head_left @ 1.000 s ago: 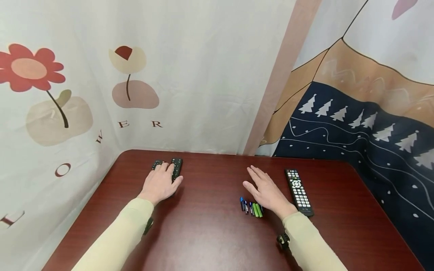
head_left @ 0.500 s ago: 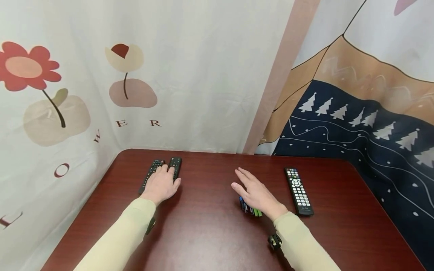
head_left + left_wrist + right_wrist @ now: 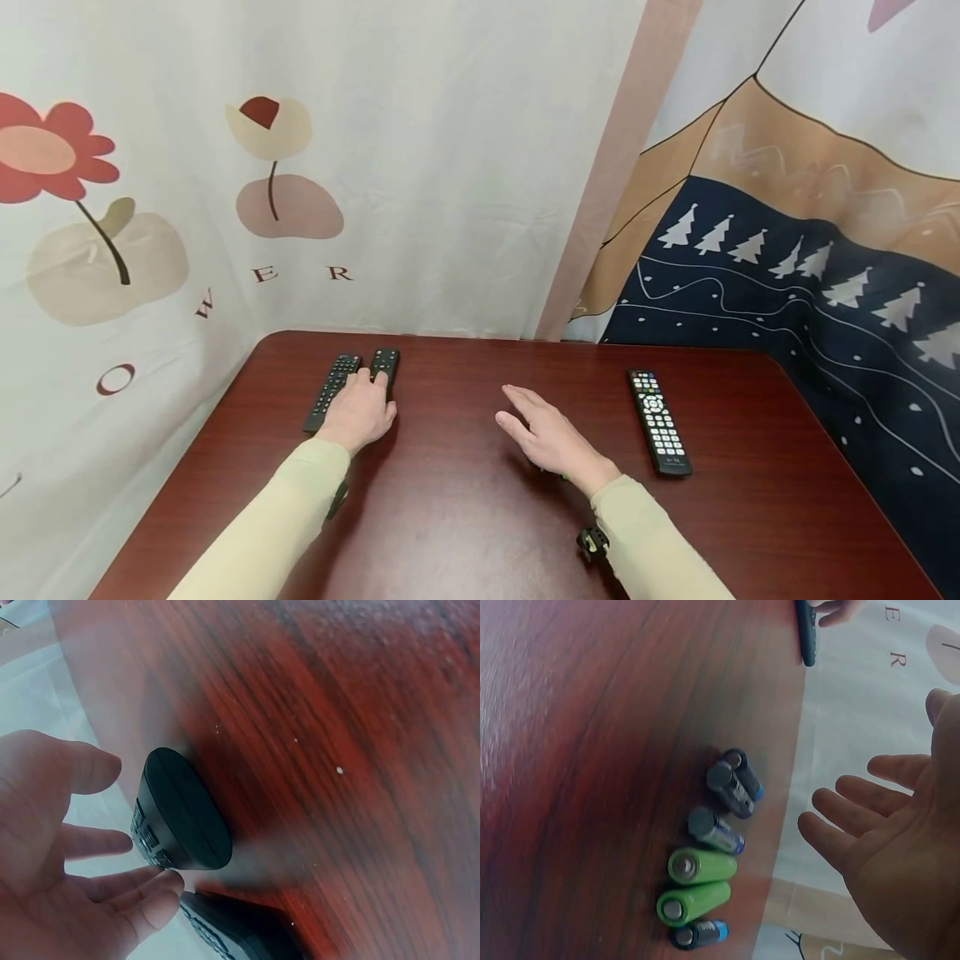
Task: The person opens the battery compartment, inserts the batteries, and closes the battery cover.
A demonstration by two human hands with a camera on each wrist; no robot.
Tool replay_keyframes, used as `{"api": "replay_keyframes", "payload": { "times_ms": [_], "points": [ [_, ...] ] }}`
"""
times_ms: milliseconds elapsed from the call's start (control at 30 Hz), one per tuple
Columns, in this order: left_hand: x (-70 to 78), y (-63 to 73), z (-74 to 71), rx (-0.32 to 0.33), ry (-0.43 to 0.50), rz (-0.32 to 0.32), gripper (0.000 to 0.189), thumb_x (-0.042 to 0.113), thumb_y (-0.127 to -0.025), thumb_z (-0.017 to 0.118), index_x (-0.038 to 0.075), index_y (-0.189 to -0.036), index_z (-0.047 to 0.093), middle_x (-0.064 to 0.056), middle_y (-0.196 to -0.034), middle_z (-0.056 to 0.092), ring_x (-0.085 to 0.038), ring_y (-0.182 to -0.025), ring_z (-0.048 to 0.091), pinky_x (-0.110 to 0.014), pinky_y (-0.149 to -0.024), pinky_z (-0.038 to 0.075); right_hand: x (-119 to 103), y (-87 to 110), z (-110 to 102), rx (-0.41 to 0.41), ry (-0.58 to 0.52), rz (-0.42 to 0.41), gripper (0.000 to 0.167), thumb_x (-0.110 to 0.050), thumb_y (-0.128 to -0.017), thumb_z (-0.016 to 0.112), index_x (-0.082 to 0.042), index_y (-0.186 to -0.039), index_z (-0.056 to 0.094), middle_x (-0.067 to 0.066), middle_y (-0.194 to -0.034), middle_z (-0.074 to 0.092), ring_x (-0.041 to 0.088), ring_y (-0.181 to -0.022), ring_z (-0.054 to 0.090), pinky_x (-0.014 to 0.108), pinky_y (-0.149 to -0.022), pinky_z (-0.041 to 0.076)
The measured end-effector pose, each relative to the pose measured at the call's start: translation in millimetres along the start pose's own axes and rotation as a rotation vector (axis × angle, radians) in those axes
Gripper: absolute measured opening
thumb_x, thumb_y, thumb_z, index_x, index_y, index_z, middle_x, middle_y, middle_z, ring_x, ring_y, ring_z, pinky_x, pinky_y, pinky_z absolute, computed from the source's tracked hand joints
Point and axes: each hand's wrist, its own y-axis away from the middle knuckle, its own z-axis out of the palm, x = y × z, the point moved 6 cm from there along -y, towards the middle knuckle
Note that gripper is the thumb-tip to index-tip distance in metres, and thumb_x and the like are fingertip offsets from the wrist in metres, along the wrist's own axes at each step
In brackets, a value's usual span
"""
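Black remote controls (image 3: 331,394) are lying near the far left corner of the surface (image 3: 450,433), keys up, probably for legibility; the left hand (image 3: 360,412) is arching loosely over one, thumb apart — touch is uncertain. Six batteries (image 3: 705,866) are lying in a rough row, likely for reach, the right hand (image 3: 551,437) hovering above — fingers outstretched, holding nothing; another remote control (image 3: 662,425) is lying nearer the right edge.

Black remotes (image 3: 330,396) near the left grip (image 3: 358,414); green batteries (image 3: 702,866) and blue-ended dark batteries (image 3: 739,796) below the right grip (image 3: 553,442); dark-streaked red-brown table (image 3: 442,517).
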Motion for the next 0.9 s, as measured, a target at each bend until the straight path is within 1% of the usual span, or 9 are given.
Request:
{"api": "replay_keyframes", "payload": {
  "times_ms": [67, 167, 333, 467, 733, 900],
  "points": [
    [0.6, 0.0, 0.2, -0.008, 0.002, -0.009, 0.053, 0.019, -0.097, 0.064, -0.014, -0.136, 0.051, -0.038, -0.127, 0.052, -0.055, -0.125, 0.051, -0.062, -0.101, 0.048, -2.2, -0.2, 1.8, 0.001, -0.005, -0.007, 0.057, -0.035, -0.108, 0.053, -0.002, -0.154, 0.046, 0.016, -0.157, 0.047, 0.032, -0.147, 0.043, 0.052, -0.118, 0.035],
    [1.1, -0.3, 0.6, -0.01, -0.002, -0.012, 0.051, 0.017, -0.096, 0.064, -0.014, -0.134, 0.051, -0.039, -0.124, 0.052, -0.056, -0.123, 0.052, -0.062, -0.1, 0.049, -5.6, 0.3, 4.3, -0.001, -0.018, -0.01, 0.056, -0.034, -0.108, 0.053, -0.002, -0.153, 0.047, 0.016, -0.156, 0.049, 0.033, -0.146, 0.044, 0.052, -0.118, 0.035],
    [1.4, -1.4, 1.9, 0.007, 0.003, -0.024, 0.047, 0.016, -0.096, 0.064, -0.014, -0.13, 0.053, -0.038, -0.118, 0.054, -0.053, -0.111, 0.056, -0.061, -0.092, 0.053, -11.4, 0.9, 7.7, -0.019, -0.044, -0.005, 0.056, -0.035, -0.109, 0.053, -0.003, -0.154, 0.046, 0.017, -0.156, 0.048, 0.034, -0.146, 0.043, 0.053, -0.118, 0.035],
    [1.1, -2.6, 3.5, 0.007, 0.005, -0.045, 0.047, 0.016, -0.096, 0.064, -0.014, -0.13, 0.052, -0.039, -0.116, 0.055, -0.051, -0.105, 0.057, -0.061, -0.088, 0.054, -15.4, 0.5, 10.1, -0.026, -0.055, -0.015, 0.056, -0.037, -0.109, 0.051, -0.004, -0.154, 0.046, 0.017, -0.157, 0.047, 0.034, -0.146, 0.043, 0.054, -0.118, 0.035],
    [-1.8, -6.5, 8.2, -0.042, 0.015, -0.111, 0.05, 0.017, -0.097, 0.063, -0.012, -0.134, 0.048, -0.04, -0.113, 0.054, -0.053, -0.108, 0.056, -0.062, -0.086, 0.054, -22.6, -2.0, 13.1, -0.032, -0.061, -0.051, 0.057, -0.038, -0.11, 0.049, -0.003, -0.154, 0.045, 0.018, -0.157, 0.046, 0.034, -0.146, 0.043, 0.054, -0.117, 0.036],
    [-3.0, -8.9, 9.5, -0.046, 0.032, -0.132, 0.055, 0.015, -0.096, 0.062, -0.013, -0.139, 0.042, -0.042, -0.111, 0.053, -0.054, -0.108, 0.057, -0.062, -0.087, 0.054, -26.0, -2.4, 13.5, -0.021, -0.074, -0.069, 0.056, -0.038, -0.109, 0.05, -0.004, -0.154, 0.046, 0.018, -0.156, 0.048, 0.033, -0.145, 0.045, 0.052, -0.117, 0.037]
  ]
}}
